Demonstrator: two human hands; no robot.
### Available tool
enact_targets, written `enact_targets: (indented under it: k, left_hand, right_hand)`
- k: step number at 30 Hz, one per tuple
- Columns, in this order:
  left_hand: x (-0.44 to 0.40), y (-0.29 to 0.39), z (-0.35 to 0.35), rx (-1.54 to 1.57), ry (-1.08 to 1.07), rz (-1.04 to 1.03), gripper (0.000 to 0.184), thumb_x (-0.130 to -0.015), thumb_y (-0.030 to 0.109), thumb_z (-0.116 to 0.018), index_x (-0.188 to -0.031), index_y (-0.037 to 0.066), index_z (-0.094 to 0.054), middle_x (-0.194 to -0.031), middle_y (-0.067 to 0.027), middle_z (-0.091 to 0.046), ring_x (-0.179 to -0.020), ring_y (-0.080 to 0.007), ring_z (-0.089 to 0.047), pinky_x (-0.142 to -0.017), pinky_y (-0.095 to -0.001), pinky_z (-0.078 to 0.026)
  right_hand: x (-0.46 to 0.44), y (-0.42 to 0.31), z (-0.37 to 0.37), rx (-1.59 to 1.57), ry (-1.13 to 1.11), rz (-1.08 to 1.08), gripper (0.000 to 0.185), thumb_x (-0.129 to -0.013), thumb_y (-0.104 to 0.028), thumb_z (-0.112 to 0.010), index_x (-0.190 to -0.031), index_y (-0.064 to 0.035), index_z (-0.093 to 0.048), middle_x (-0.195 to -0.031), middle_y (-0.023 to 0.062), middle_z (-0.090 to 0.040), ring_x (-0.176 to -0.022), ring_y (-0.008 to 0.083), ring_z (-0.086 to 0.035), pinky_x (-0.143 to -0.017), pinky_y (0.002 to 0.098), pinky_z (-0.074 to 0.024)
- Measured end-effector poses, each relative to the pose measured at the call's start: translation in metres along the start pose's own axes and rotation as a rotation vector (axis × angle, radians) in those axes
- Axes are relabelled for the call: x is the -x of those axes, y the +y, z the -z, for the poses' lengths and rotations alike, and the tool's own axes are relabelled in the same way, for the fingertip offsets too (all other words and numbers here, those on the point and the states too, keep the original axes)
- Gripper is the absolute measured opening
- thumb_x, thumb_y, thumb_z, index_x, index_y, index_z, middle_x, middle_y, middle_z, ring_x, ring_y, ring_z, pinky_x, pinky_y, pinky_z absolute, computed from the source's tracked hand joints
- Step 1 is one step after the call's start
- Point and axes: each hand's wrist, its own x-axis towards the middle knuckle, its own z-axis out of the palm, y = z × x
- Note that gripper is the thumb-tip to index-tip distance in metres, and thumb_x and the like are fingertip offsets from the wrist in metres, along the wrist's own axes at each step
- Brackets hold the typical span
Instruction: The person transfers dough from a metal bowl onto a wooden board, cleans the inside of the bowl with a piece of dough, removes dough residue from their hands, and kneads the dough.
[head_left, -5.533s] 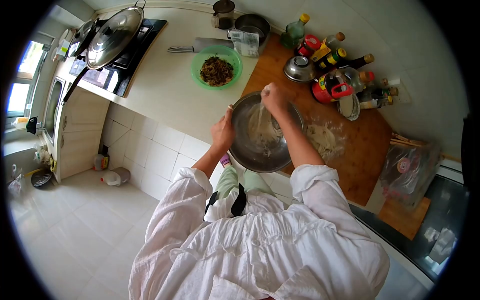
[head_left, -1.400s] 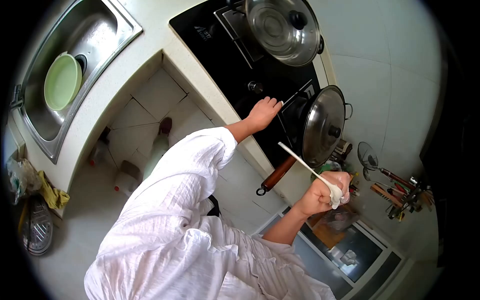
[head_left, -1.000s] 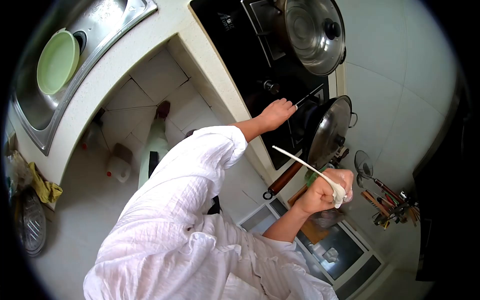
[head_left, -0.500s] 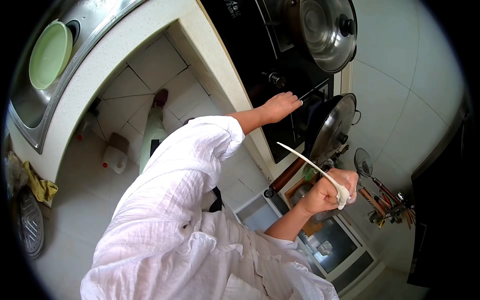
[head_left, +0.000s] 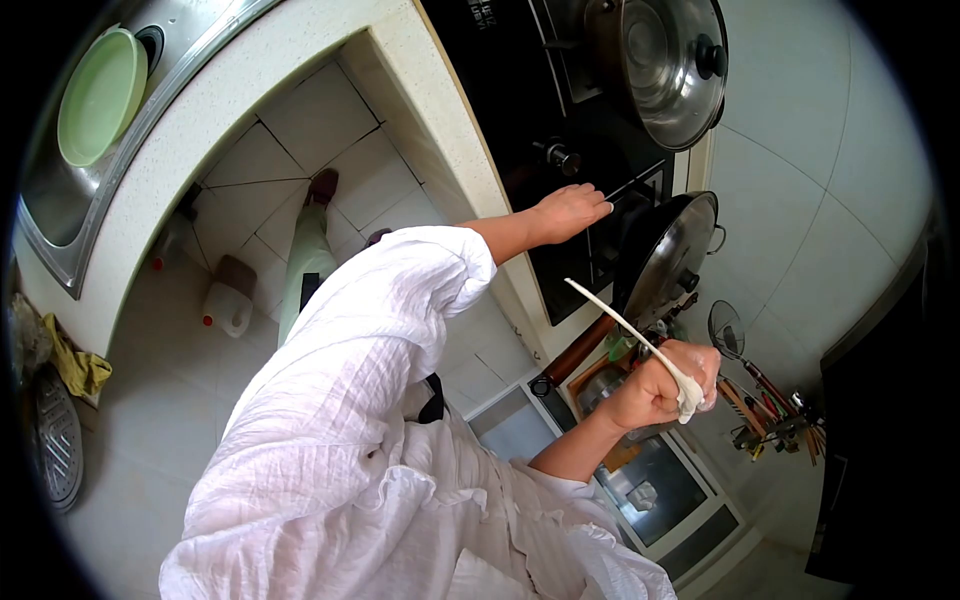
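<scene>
My left hand (head_left: 572, 213) reaches over the black glass hob (head_left: 520, 180), its fingers together and curled down. What lies under the fingertips is hidden. One hob knob (head_left: 558, 158) shows just above this hand. My right hand (head_left: 665, 383) is a fist around thin, pale chopsticks (head_left: 620, 322), with white dough (head_left: 688, 395) clinging where they meet the hand. Whitish residue marks its fingers. A wok with a glass lid (head_left: 668, 265) sits on the near burner, its dark handle (head_left: 575, 355) pointing towards me. Another lidded pan (head_left: 655, 70) is on the far burner.
At the left, a green basin (head_left: 100, 97) stands in the steel sink (head_left: 55, 215). Utensils (head_left: 775, 415) and a strainer (head_left: 726, 328) hang at the right. A plastic jug (head_left: 230, 300) is on the floor. The counter edge (head_left: 460, 130) curves past my left forearm.
The view has turned from the mixing bowl to the hob. My left hand has left the bowl's rim for the hob; my right hand is now raised with the chopsticks. Lately, only the view has shifted slightly.
</scene>
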Motion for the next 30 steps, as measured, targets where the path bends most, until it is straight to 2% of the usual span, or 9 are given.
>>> enact_targets:
  k: [6,9,11,14,17,21,27,29,30]
  left_hand:
    - [-0.001,-0.001,0.000,0.003,-0.026,-0.002,0.027,-0.083,0.004,-0.053,-0.110,0.005,-0.057,-0.096,-0.0088,-0.056,-0.095,-0.0259,-0.054,-0.085,-0.0358,-0.047]
    - [-0.001,-0.001,0.003,0.001,-0.027,-0.017,0.027,-0.083,0.004,-0.053,-0.110,0.005,-0.057,-0.096,-0.0091,-0.056,-0.095,-0.0262,-0.054,-0.085,-0.0359,-0.047]
    - [-0.001,0.000,0.005,0.016,-0.039,-0.005,0.028,-0.082,0.003,-0.054,-0.109,0.005,-0.057,-0.096,-0.0094,-0.056,-0.096,-0.0266,-0.054,-0.085,-0.0363,-0.047]
    - [-0.001,0.000,0.003,0.023,-0.034,0.003,0.029,-0.081,0.001,-0.054,-0.109,0.005,-0.057,-0.096,-0.0095,-0.057,-0.096,-0.0268,-0.054,-0.085,-0.0367,-0.047]
    - [0.000,-0.001,0.002,0.023,-0.048,0.001,0.028,-0.081,0.001,-0.054,-0.109,0.005,-0.057,-0.097,-0.0097,-0.057,-0.097,-0.0269,-0.054,-0.085,-0.0367,-0.047]
    - [0.003,-0.001,0.000,0.025,-0.029,-0.008,0.027,-0.082,0.002,-0.053,-0.109,0.004,-0.057,-0.096,-0.0097,-0.057,-0.096,-0.0268,-0.054,-0.085,-0.0360,-0.047]
    - [0.011,0.019,0.018,0.020,-0.038,0.045,0.057,-0.068,0.009,-0.073,-0.120,0.006,-0.051,-0.108,-0.0095,-0.054,-0.103,-0.0291,-0.050,-0.089,-0.0387,-0.043]
    - [0.011,0.034,0.024,0.019,0.219,0.115,0.080,-0.056,0.013,-0.084,-0.126,0.006,-0.046,-0.116,-0.0118,-0.049,-0.105,-0.0317,-0.048,-0.089,-0.0404,-0.041]
    - [0.010,0.043,0.034,0.051,0.249,0.160,0.085,-0.054,0.016,-0.086,-0.128,0.005,-0.045,-0.120,-0.0147,-0.046,-0.106,-0.0335,-0.047,-0.088,-0.0409,-0.041]
  right_hand:
    - [0.001,0.003,-0.001,0.014,0.015,0.001,0.029,-0.066,0.006,-0.055,-0.057,-0.0139,-0.037,-0.055,-0.0055,-0.037,-0.043,0.0007,-0.032,-0.039,0.0195,-0.0143]
    - [0.003,0.003,0.000,0.001,0.026,0.010,0.025,-0.063,0.003,-0.057,-0.057,-0.0136,-0.039,-0.055,-0.0079,-0.040,-0.041,-0.0035,-0.030,-0.040,0.0171,-0.0106]
    - [0.004,0.002,0.001,0.000,-0.006,0.020,0.028,-0.066,0.005,-0.055,-0.058,-0.0135,-0.036,-0.056,-0.0041,-0.037,-0.044,0.0019,-0.035,-0.038,0.0195,-0.0147]
    - [0.004,0.004,0.002,-0.023,-0.004,0.024,0.026,-0.067,0.004,-0.056,-0.058,-0.0125,-0.037,-0.056,-0.0031,-0.038,-0.044,0.0028,-0.035,-0.037,0.0196,-0.0150]
    - [0.005,0.008,0.002,-0.029,-0.003,0.024,0.021,-0.066,0.004,-0.055,-0.059,-0.0118,-0.042,-0.055,-0.0061,-0.041,-0.041,-0.0016,-0.035,-0.040,0.0171,-0.0123]
    - [0.010,0.003,0.000,-0.034,-0.006,0.021,0.022,-0.066,0.004,-0.055,-0.059,-0.0119,-0.042,-0.055,-0.0061,-0.041,-0.041,-0.0010,-0.036,-0.040,0.0171,-0.0127]
    - [0.019,-0.006,-0.008,-0.096,-0.069,0.009,0.024,-0.069,0.004,-0.057,-0.058,-0.0107,-0.041,-0.054,-0.0021,-0.038,-0.042,0.0033,-0.036,-0.036,0.0202,-0.0155]
    - [0.026,-0.011,-0.013,-0.136,-0.098,0.015,0.024,-0.069,0.004,-0.057,-0.058,-0.0106,-0.041,-0.054,-0.0020,-0.038,-0.041,0.0031,-0.035,-0.036,0.0204,-0.0147]
    - [0.031,-0.017,-0.016,-0.146,-0.121,0.029,0.024,-0.069,0.004,-0.057,-0.058,-0.0106,-0.041,-0.054,-0.0020,-0.038,-0.041,0.0031,-0.035,-0.036,0.0204,-0.0147]
